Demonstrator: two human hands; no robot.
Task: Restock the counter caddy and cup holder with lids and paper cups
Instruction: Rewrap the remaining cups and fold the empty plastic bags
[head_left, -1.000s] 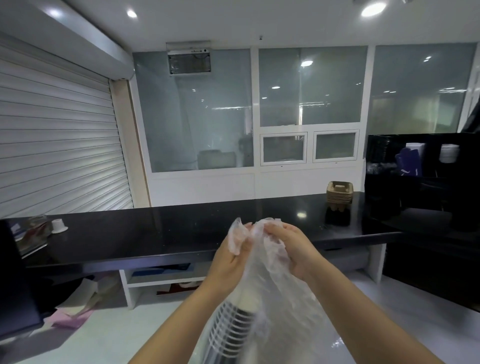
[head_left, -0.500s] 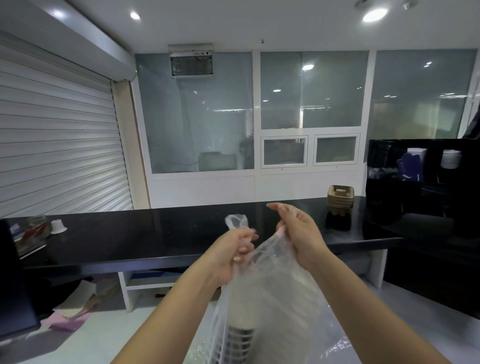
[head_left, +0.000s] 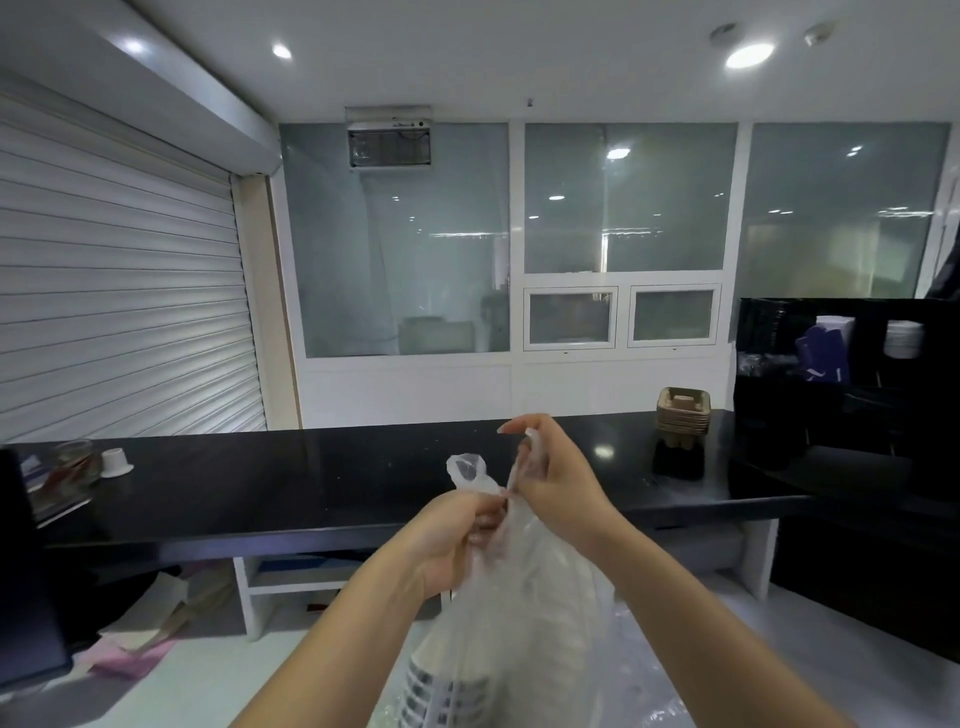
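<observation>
Head view. A thin, translucent plastic bag hangs in mid-air in front of the person, short of the table, with a nested stack of paper cups inside it — white ribbed walls bearing dark printed marks, showing dimly through the film near the bottom edge. The left hand is curled tightly around the gathered neck of the bag, so that a crumpled tuft of film stands up above the fist; this grip appears to carry the load and hold the neck steady. The right hand pinches the film just beside it, thumb and fingers closed on a fold with the forefinger raised, seemingly to work the mouth open. The film is soft, wrinkled and glossy, and drapes loosely over the rigid cup stack.

Beyond the hands lies the long black table, polished enough to mirror the ceiling lights. A stack of brown moulded-pulp trays rests toward its right end — a small white cup stands far left. A black caddy with white stock in it occupies the right side; its compartments are too dark to read.
</observation>
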